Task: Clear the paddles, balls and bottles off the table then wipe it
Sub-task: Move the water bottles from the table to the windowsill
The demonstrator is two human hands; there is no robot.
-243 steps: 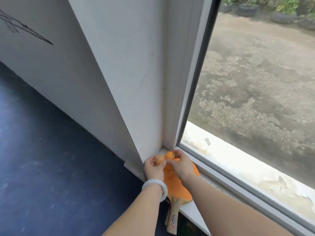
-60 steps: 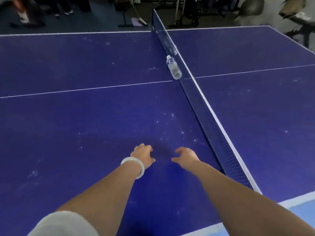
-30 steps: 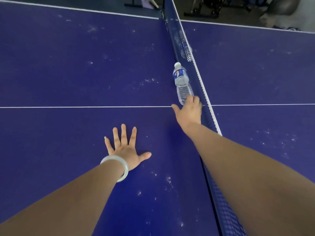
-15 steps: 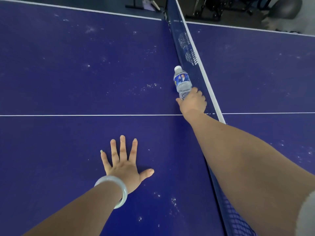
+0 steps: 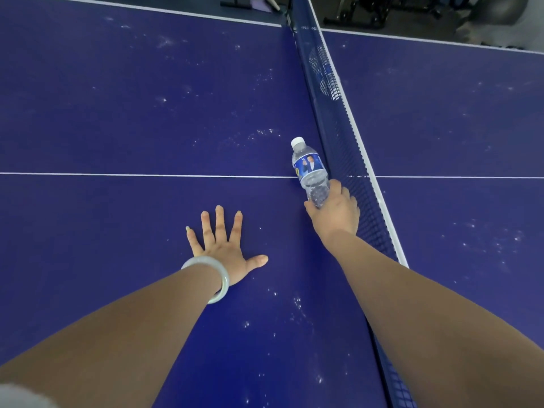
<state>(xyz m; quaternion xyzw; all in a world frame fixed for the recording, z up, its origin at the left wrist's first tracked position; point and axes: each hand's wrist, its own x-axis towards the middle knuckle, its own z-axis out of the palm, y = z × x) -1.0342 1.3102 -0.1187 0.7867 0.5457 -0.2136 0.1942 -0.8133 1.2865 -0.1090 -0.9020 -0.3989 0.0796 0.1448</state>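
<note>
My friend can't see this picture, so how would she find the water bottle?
Find the big blue ping-pong table and follow its net to the white line crossing it. Just left of the net, the right hand grips the bottle. It alone is clear plastic, with white cap and blue label.

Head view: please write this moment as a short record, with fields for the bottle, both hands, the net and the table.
bottle: clear plastic, white cap, blue label, just left of the net
right hand: grips the bottle's lower end
left hand: flat on the table, fingers spread, bracelet on wrist
net: dark mesh with white top band
table: blue, white lines, scattered white specks
</note>
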